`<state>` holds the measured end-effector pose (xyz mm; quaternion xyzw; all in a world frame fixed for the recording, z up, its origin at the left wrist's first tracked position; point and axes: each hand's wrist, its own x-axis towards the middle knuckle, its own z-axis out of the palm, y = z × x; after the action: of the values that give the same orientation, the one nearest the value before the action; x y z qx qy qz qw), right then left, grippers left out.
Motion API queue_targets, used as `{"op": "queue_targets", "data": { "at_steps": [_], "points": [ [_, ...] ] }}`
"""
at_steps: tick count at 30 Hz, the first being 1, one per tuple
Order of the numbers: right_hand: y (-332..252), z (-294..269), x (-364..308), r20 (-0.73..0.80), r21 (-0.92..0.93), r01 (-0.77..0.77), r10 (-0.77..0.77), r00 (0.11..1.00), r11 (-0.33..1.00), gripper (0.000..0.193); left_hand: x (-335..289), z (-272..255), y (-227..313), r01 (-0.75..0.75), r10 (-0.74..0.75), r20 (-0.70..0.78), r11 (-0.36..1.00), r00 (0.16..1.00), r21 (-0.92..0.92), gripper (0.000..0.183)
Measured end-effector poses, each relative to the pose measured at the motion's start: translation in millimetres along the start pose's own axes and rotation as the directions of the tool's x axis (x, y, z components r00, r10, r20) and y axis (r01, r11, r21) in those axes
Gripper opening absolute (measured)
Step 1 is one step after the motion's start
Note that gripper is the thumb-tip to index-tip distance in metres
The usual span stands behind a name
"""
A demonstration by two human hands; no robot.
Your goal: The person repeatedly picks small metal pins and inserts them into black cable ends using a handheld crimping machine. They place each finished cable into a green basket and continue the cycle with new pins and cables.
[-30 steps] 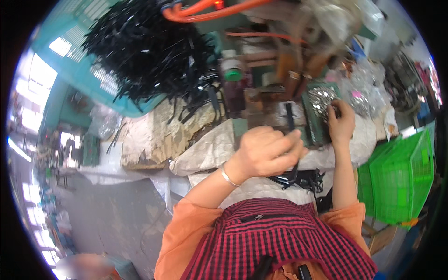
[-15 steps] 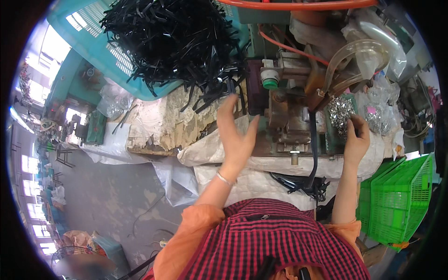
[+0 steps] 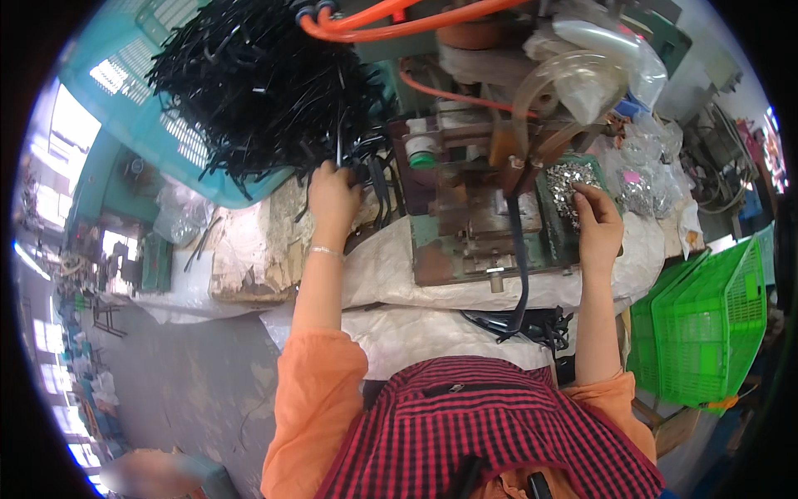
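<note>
Left hand [image 3: 334, 193] reaches up to the near edge of the black strip pile [image 3: 258, 83], fingers curled around a few loose strips [image 3: 374, 179] at the pile's lower right; grip looks closed on them, thumb side hidden; thin bangle [image 3: 326, 250] on that wrist. Right hand [image 3: 597, 223] sits at the small metal parts [image 3: 573, 179] in a tray on the press's right side, fingertips pinched down into the heap; whether it holds a piece, cannot tell. Between the hands stands a worn green-brown press [image 3: 465, 224] on a worktop [image 3: 274, 258] covered with white sacking; one black strip [image 3: 519, 266] hangs down its front to a tangle below. Strip pile lies in a teal crate [image 3: 133, 100], upper left. Orange hoses [image 3: 391, 25] loop over the press; clear tube [image 3: 582, 75] upper right; bags of parts [image 3: 648, 179] just beyond the right hand; green crates [image 3: 706, 324] far right.
</note>
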<state>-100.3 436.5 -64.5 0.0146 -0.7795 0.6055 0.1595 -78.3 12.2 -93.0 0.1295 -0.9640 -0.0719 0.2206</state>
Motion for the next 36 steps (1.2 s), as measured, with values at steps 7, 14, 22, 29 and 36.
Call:
{"op": "queue_targets", "data": {
  "at_steps": [7, 14, 22, 29, 36],
  "points": [
    [-39.0, -29.5, -30.0, 0.144, 0.101, 0.025, -0.040, 0.989, 0.995, 0.015, -30.3, -11.4, -55.0, -0.085, 0.084, -0.026, 0.995, 0.996, -0.044, 0.008],
    [-91.9, 49.1, -20.3, 0.199, 0.139, 0.204, -0.229, 0.953, 0.969, 0.022, -31.6, -31.5, -33.4, 0.001, -0.042, -0.217, 0.983, 0.975, -0.186, 0.012],
    [-92.0, 68.0, -31.2, 0.153, 0.426, 0.075, -0.153, 0.976, 0.902, 0.045, -54.3, -132.2, 101.5, -0.275, -0.085, -0.290, 0.154, 0.953, -0.949, 0.011],
    [-125.7, 60.9, -43.1, 0.215, 0.378, -0.051, -0.034, 0.976, 0.924, 0.053, -23.3, -151.3, 148.4, -0.427, 0.040, -0.427, 0.191, 0.903, -0.884, 0.010],
    [-55.5, 9.7, -3.9, 0.206, -0.543, 0.412, -0.359, 0.910, 0.732, 0.038, -71.5, -123.3, 175.3, -0.729, 0.535, -0.513, 0.354, 0.671, -0.585, 0.021]
  ]
}}
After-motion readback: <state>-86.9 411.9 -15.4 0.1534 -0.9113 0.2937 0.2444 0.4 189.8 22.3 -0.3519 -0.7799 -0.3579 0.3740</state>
